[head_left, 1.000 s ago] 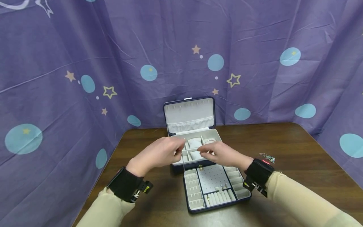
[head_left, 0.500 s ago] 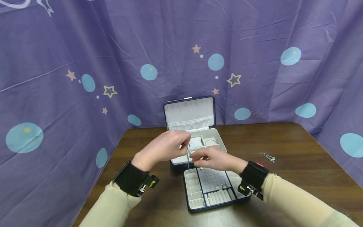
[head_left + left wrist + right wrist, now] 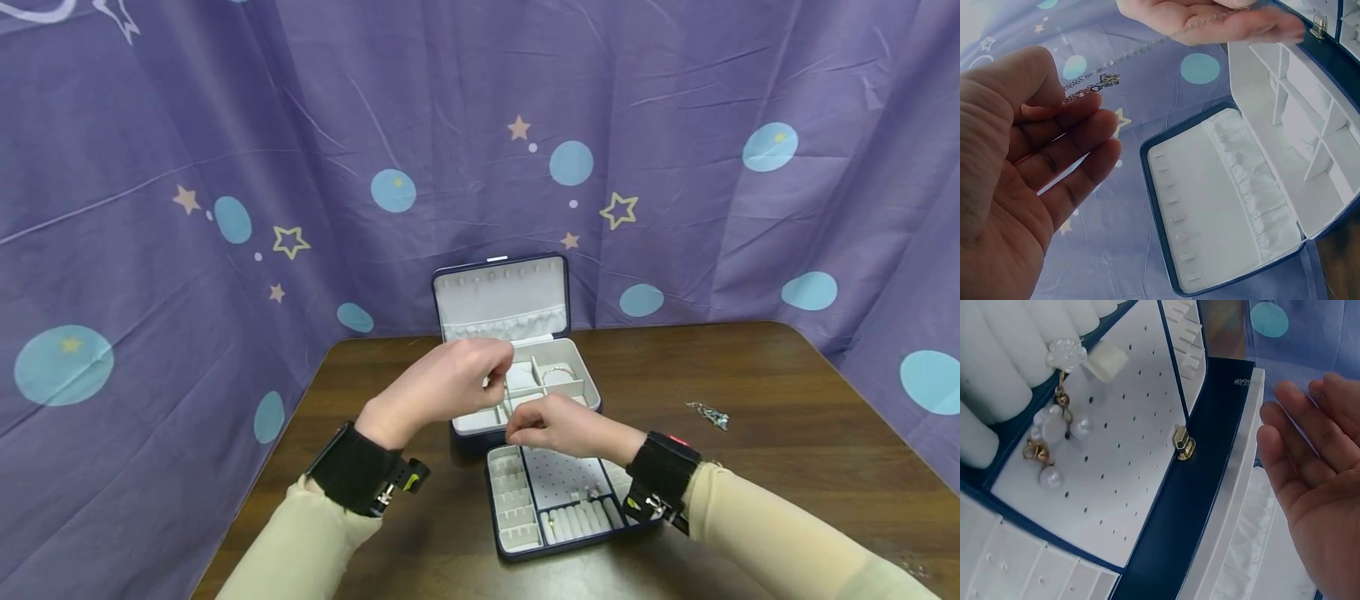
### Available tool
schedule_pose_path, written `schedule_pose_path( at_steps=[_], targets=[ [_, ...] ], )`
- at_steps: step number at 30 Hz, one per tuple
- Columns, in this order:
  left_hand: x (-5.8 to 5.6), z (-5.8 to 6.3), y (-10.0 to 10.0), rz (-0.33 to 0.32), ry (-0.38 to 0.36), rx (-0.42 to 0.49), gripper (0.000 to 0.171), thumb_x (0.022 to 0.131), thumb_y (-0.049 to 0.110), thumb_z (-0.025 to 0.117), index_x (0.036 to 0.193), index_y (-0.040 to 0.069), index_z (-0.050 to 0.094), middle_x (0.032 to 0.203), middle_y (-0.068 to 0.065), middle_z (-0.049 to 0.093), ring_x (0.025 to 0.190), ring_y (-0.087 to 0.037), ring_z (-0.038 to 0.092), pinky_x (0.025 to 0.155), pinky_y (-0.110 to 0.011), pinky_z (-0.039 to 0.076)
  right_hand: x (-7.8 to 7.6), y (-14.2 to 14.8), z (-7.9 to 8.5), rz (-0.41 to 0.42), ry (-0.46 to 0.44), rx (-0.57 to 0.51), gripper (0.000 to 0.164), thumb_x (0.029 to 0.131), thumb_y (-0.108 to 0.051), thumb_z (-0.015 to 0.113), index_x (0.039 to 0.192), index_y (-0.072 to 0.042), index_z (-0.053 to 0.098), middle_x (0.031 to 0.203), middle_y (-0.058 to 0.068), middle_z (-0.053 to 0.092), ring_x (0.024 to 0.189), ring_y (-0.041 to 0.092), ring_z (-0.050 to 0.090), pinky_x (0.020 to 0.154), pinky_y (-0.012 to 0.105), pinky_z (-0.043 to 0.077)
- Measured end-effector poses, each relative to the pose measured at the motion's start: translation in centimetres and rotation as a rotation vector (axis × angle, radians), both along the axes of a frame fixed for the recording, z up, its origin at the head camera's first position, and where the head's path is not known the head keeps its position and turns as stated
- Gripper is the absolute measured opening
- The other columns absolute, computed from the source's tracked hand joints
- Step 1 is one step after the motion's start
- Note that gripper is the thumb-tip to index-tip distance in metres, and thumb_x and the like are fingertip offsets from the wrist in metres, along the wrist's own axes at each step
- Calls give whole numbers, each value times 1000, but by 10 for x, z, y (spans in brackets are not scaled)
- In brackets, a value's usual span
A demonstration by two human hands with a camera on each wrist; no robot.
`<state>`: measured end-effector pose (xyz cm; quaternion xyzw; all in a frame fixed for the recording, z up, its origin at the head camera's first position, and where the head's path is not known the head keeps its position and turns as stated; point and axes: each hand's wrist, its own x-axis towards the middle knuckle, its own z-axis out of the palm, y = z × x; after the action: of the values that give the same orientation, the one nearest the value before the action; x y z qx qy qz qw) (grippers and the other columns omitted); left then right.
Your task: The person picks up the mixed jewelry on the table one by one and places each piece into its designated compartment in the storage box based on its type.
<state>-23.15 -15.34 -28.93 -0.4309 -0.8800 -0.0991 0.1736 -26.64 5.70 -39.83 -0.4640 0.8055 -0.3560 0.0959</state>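
My left hand (image 3: 453,379) pinches one end of a thin silver chain necklace (image 3: 1147,48) between thumb and forefinger, its other fingers loosely bent. A small ornate charm (image 3: 1109,80) dangles near that thumb. The chain stretches to my right hand (image 3: 566,427), whose thumb and forefinger pinch it lower down, close over the front of the jewelry box. The open navy jewelry box (image 3: 590,367) stands behind both hands, with hooks along the inside of its raised lid (image 3: 498,300). A bracelet (image 3: 557,371) lies in its back right compartment.
In front of the box sits a navy-edged jewelry tray (image 3: 573,547) with ring rolls, a perforated panel (image 3: 1116,425) and side compartments. Pearl earrings (image 3: 1054,425) lie on the panel. Another tangled silver chain (image 3: 708,415) rests on the wooden table (image 3: 787,475) at the right.
My left hand has moved right and slightly up. My right hand has moved left and down, and its thumb and forefinger have come together at the chain.
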Motion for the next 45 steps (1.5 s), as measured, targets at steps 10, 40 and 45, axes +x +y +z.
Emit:
schedule_pose_path(
  at_steps=[10, 40, 45],
  targets=[
    [-2, -2, -7, 10, -21, 16, 25, 77, -5, 63, 76, 15, 48, 70, 6, 45, 65, -7, 43, 60, -23, 37, -1, 4, -3, -19, 19, 21, 13, 99, -12, 65, 103, -10, 77, 92, -4, 77, 86, 1, 68, 79, 23, 55],
    [-7, -43, -28, 87, -193, 74, 20, 79, -2, 62, 79, 14, 50, 74, 2, 49, 70, -8, 44, 63, -23, 39, -14, 40, 22, -307, 12, -25, 6, 95, -15, 72, 97, -11, 76, 88, -4, 78, 85, 10, 72, 79, 30, 54],
    [-7, -51, -28, 102, -216, 59, 21, 82, 0, 64, 79, 15, 50, 73, 3, 50, 69, -8, 44, 63, -23, 39, -15, 42, 25, -313, 64, -38, 7, 96, -11, 69, 93, -14, 74, 84, -6, 77, 82, 6, 67, 77, 29, 53]
  ],
)
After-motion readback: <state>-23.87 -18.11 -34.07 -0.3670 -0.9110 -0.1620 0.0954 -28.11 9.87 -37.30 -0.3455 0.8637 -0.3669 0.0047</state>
